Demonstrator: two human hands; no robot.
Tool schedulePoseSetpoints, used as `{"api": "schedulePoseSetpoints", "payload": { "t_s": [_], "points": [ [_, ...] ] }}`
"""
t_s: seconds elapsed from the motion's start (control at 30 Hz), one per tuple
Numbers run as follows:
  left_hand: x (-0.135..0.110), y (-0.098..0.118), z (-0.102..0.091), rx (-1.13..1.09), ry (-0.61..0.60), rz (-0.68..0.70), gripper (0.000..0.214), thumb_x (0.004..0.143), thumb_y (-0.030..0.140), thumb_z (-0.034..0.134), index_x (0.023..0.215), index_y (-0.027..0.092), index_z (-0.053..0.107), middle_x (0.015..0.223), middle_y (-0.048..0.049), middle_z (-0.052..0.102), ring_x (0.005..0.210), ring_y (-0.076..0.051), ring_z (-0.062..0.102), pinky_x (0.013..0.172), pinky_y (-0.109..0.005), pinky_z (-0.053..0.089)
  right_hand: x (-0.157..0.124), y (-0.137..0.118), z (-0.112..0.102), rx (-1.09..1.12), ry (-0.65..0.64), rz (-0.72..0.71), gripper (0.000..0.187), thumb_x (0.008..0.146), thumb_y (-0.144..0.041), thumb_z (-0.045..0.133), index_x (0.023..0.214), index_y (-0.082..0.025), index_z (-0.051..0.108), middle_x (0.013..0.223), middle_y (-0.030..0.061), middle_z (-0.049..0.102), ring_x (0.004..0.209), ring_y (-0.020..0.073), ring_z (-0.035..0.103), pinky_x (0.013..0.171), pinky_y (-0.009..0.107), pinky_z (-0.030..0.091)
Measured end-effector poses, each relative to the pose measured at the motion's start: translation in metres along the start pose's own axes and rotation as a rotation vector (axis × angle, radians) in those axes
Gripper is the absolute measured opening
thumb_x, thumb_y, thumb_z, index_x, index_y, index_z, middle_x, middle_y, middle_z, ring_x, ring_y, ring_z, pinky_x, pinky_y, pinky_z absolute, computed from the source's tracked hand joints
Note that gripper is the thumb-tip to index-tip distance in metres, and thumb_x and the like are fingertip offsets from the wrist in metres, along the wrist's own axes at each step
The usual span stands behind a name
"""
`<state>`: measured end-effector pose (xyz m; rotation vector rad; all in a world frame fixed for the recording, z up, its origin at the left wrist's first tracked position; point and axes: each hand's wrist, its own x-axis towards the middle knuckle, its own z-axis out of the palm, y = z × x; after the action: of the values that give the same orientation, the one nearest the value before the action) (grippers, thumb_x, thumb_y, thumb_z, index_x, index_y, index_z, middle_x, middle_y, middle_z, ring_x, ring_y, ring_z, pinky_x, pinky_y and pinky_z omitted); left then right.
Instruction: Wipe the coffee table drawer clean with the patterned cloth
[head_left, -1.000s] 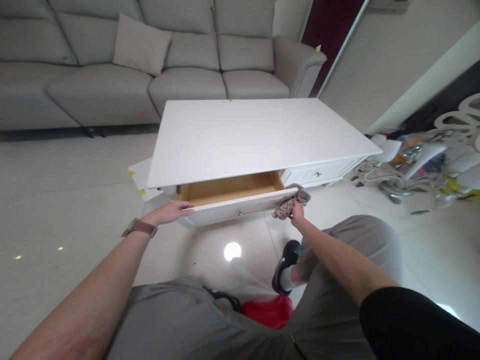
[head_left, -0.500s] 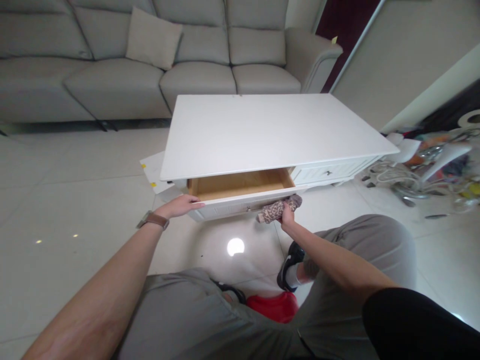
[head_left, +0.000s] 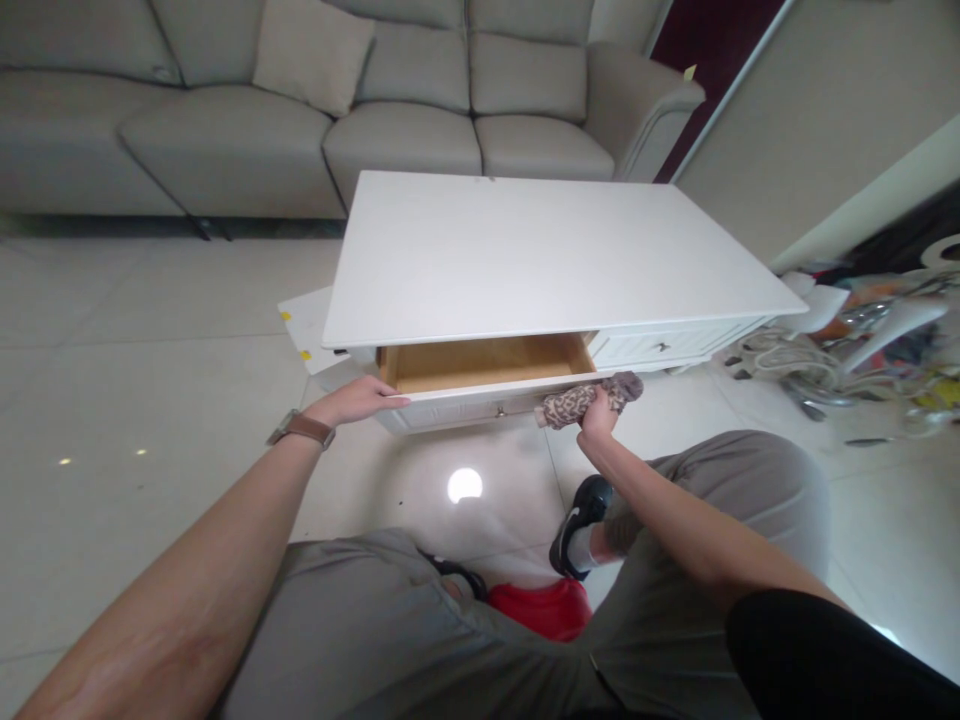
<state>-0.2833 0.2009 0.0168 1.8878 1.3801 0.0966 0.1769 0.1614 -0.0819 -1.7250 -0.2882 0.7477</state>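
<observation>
A white coffee table (head_left: 555, 250) stands in front of me with its left drawer (head_left: 442, 413) pulled out, showing a bare wooden inside. My left hand (head_left: 360, 400) grips the top edge of the drawer front at its left end, thumb and fingers closed on it. In my right hand (head_left: 598, 415) is a bunched, patterned brown cloth (head_left: 566, 408), held against the right end of the drawer front. Part of the cloth is hidden by my fingers. A small metal knob (head_left: 501, 411) sits in the middle of the drawer front.
Behind the table is a grey sofa (head_left: 405, 145) with a beige cushion (head_left: 313, 55). A white board with yellow marks (head_left: 304, 320) lies left of the table. Cables and clutter (head_left: 780, 355) cover the floor at right. A red object (head_left: 544, 608) is below me.
My right hand has slid the cloth to the right along the drawer front, to its right end. My left hand keeps its hold on the drawer. The view has tilted slightly downward.
</observation>
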Motion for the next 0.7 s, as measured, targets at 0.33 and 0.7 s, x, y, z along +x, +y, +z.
{"api": "schedulePoseSetpoints", "payload": {
  "t_s": [0.33, 0.7],
  "points": [
    [0.007, 0.002, -0.003, 0.033, 0.016, -0.022, 0.050, 0.075, 0.069, 0.065, 0.074, 0.023, 0.085, 0.066, -0.0033, 0.073, 0.071, -0.023, 0.060, 0.061, -0.031, 0.042, -0.156, 0.037, 0.063, 0.065, -0.369, 0.001, 0.029, 0.076, -0.037, 0.078, 0.098, -0.019, 0.077, 0.105, 0.0063, 0.080, 0.104, 0.0249, 0.073, 0.099, 0.035, 0.055],
    [0.002, 0.004, 0.001, 0.040, 0.000, -0.023, 0.058, 0.080, 0.073, 0.058, 0.064, 0.019, 0.075, 0.060, -0.0028, 0.061, 0.063, -0.020, 0.052, 0.059, -0.031, 0.033, -0.036, -0.014, 0.013, 0.134, 0.025, 0.141, 0.020, 0.079, -0.031, 0.067, 0.095, -0.019, 0.069, 0.098, 0.0113, 0.079, 0.097, 0.0267, 0.075, 0.081, 0.038, 0.063]
  ]
}}
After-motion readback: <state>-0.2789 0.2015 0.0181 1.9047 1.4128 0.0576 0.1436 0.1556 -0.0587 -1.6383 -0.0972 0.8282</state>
